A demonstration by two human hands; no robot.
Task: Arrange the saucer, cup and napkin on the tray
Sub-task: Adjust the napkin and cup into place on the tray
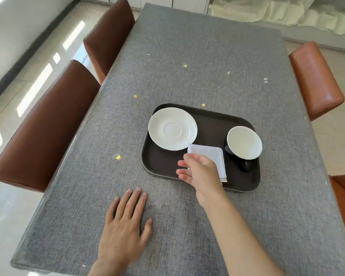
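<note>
A dark brown tray (211,124) lies on the grey table. On its left part sits a white saucer (172,128). At its right stands a cup (244,142), white inside and black outside, its handle toward me. A folded white napkin (211,154) lies between them near the tray's front. My right hand (199,170) hovers over the napkin's near left corner with fingers loosely spread; it hides that corner, and I cannot tell if it touches the cloth. My left hand (126,226) rests flat on the table, fingers apart, left of and nearer than the tray.
The grey cloth-covered table (187,66) stretches away from me. Two brown chairs (48,126) stand along its left side, and orange-brown chairs (315,80) along the right. Pale floor tiles show at the left.
</note>
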